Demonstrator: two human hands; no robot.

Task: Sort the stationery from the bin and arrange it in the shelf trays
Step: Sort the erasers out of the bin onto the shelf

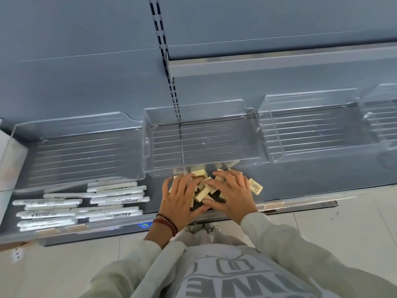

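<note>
A grey shelf [300, 179] carries a row of clear trays [199, 143], with white markers [116, 200] lying in rows at its front left. At centre front, a heap of cream erasers [204, 188] sits beneath the left hand [180, 201] and right hand [234, 196]. Their fingers are spread and pressing on it, thumbs nearly meeting. One stray eraser [255, 186] lies just right of them.

Cream rectangular rubber erasers [203, 191] with brown print; white plastic marker pens [117, 200] with black lettering; clear ribbed plastic trays [199, 136] on a grey-blue metal shelf [300, 179]; red-and-black beaded bracelet [166, 223]; pale grey sweatshirt sleeves [279, 244].
</note>
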